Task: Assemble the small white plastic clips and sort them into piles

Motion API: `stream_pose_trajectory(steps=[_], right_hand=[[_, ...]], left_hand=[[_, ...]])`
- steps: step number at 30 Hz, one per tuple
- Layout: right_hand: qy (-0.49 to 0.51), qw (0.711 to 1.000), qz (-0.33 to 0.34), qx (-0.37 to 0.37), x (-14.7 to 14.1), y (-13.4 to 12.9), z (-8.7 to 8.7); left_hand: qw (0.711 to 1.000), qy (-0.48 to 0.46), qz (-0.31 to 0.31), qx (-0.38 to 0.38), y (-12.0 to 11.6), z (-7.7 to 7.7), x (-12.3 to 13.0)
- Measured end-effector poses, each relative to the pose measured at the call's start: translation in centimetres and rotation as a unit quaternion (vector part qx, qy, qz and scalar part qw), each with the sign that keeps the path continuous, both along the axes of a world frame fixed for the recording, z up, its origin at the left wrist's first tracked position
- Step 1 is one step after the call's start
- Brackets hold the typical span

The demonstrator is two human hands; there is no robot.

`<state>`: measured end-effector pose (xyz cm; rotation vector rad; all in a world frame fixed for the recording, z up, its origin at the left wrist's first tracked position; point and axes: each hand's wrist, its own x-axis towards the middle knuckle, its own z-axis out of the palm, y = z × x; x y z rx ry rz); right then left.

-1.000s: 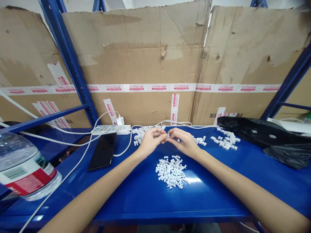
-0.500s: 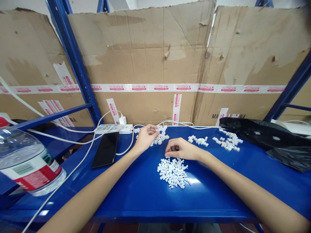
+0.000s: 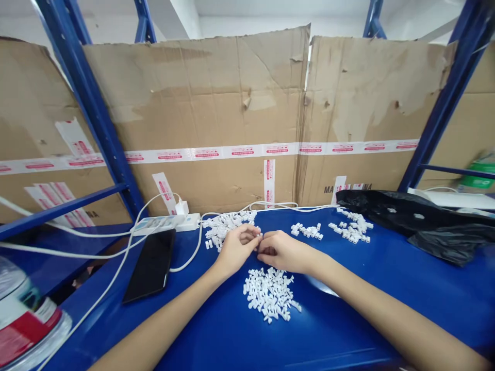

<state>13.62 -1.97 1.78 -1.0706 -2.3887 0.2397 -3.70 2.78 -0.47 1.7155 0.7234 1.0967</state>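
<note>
We saw the left hand [image 3: 235, 251] and the right hand [image 3: 288, 252] meet over the worktop [image 3: 348, 322], their fingertips touching or nearly so. The left fingers were pinched nearly closed on a small white piece [image 3: 260, 236], mostly hidden between the hands. The right fingers were curled in beside it; we could not tell whether they gripped anything.

Just below the hands, on the side nearer us, we had a loose pile [image 3: 270, 296] of slender white parts. A back pile [image 3: 220, 226] of white pieces lay behind the left hand, and beyond the right hand we saw a small cluster [image 3: 307, 231] and a right-hand cluster [image 3: 353, 228], the latter near a black plastic bag [image 3: 379, 206]. To our left, a dark phone [image 3: 150, 267] lay by a white power strip [image 3: 166, 223], with a bottle [image 3: 23, 324] nearer us. Taped cardboard [image 3: 209, 118] stood upright behind everything.
</note>
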Motion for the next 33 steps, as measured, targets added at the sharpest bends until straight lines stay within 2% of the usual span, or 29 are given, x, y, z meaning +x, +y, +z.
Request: stream_pose_trajectory(steps=[8, 12, 17, 20, 22, 29, 31, 33], right_hand=[[0.029, 0.999, -0.008, -0.020, 0.2, 0.0, -0.3], [0.102, 0.989, -0.024, -0.106, 1.3, 0.3, -0.2], [0.257, 0.934, -0.027, -0.247, 2.6, 1.5, -1.6], [0.341, 0.897, -0.034, -0.279, 2.9, 2.1, -2.7], [0.368, 0.887, -0.032, -0.279, 3.1, 2.3, -3.1], [0.368, 0.889, -0.002, -0.271, 3.3, 1.5, -2.7], [0.346, 0.901, -0.007, -0.262, 3.2, 1.2, -2.7], [0.317, 0.926, -0.013, -0.206, 3.2, 0.8, -2.6]], left_hand=[[0.999, 0.023, -0.031, -0.030, 0.4, -0.2, -0.1], [0.998, 0.020, -0.039, -0.043, 0.7, -0.4, -0.2], [0.997, 0.004, -0.014, -0.070, 0.7, -0.3, -0.3], [0.995, -0.017, 0.008, -0.097, 0.7, -0.2, -0.3], [0.994, -0.024, 0.005, -0.107, 0.7, -0.3, -0.3], [0.993, -0.025, -0.010, -0.111, 0.9, -0.4, -0.3], [0.994, -0.020, -0.011, -0.111, 0.9, -0.3, -0.4], [0.993, -0.018, -0.010, -0.113, 0.9, -0.2, -0.5]])
